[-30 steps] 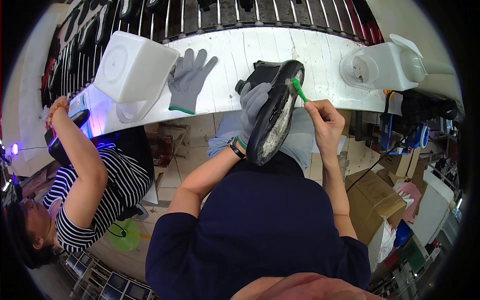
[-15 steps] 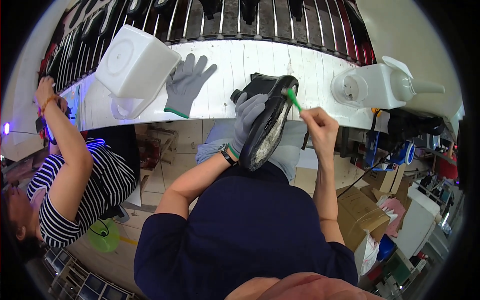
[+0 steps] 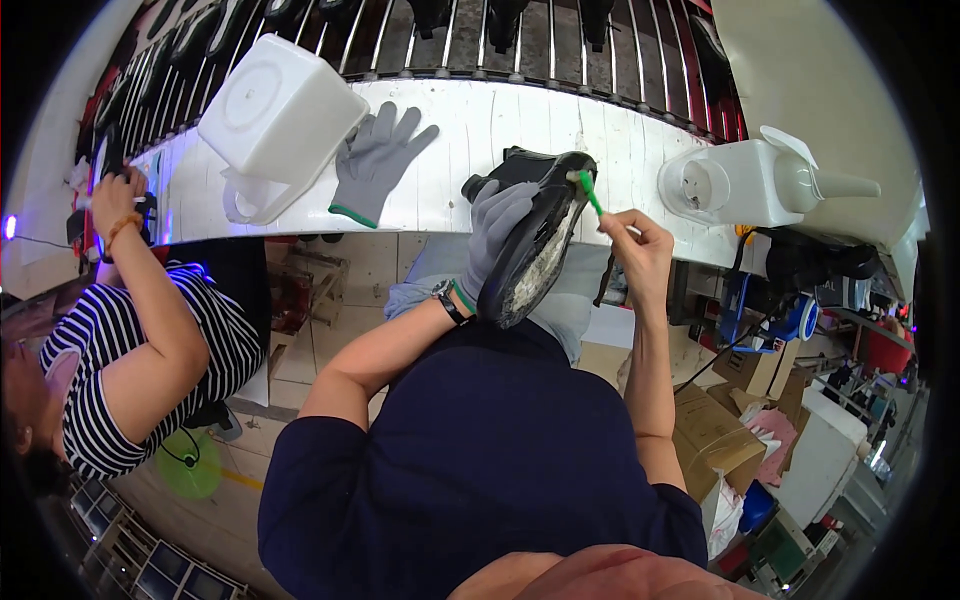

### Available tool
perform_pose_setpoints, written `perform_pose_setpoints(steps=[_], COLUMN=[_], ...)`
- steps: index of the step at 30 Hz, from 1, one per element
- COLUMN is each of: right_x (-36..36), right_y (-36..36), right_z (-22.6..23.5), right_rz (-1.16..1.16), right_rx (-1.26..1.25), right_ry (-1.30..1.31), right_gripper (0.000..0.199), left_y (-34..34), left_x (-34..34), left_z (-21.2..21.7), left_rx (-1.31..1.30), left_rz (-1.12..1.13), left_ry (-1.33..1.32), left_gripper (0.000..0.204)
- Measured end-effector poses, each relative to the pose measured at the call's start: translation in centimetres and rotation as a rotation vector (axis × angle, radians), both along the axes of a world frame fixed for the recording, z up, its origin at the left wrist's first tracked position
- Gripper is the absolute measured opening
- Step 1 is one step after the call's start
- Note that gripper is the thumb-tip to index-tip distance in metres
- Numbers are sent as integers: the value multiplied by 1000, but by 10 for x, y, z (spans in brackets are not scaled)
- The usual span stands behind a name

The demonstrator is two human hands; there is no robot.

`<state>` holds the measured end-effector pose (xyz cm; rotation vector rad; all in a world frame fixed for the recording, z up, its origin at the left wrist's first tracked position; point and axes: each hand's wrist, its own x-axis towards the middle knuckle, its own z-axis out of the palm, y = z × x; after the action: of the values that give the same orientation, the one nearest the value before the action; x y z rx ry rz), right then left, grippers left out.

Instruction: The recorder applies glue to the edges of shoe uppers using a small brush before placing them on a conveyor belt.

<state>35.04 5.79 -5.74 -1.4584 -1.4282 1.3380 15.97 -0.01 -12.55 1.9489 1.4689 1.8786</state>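
A black shoe (image 3: 533,245) is lying across the operator's front edge of the white bench (image 3: 470,120), its rough, pale sole side facing up and right; whether the bench is bearing its weight cannot be told. The left hand (image 3: 495,228), wearing a grey glove, is gripping the upper from the left. The bare right hand (image 3: 640,248) is pinching a green-handled brush (image 3: 592,194), whose head is meeting the sole's far end. The step in hand is seemingly involving brush work along the sole; the next move, by judgement, is calling for a steady left grip and controlled bristle contact. Counting outward: one shoe and one brush are occupying the hands; one unworn grey glove (image 3: 383,165) is lying on the bench, between two white plastic jugs, left (image 3: 275,110) and right (image 3: 750,180). Beyond, several black shoes (image 3: 430,14) are occupying the rod rack (image 3: 551,40), too cropped for counting. One co-worker (image 3: 120,375) is sitting at left.
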Motion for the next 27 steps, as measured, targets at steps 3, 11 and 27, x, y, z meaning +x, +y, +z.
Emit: perform_pose_setpoints(steps=[3,11,27], right_x=[-5,-21,-15], right_y=[-20,-46,-33], right_z=[21,58,62], right_rz=[81,260,117], right_rx=[-53,205,391], right_ry=[65,27,-121], right_gripper=[11,7,7], left_y=[-1,4,14], left_x=[-3,-8,-11], left_z=[9,20,45], left_rx=[-23,-37,-33], left_rz=[-28,-60,-44], left_ry=[-18,-40,34], left_gripper=[68,64,61])
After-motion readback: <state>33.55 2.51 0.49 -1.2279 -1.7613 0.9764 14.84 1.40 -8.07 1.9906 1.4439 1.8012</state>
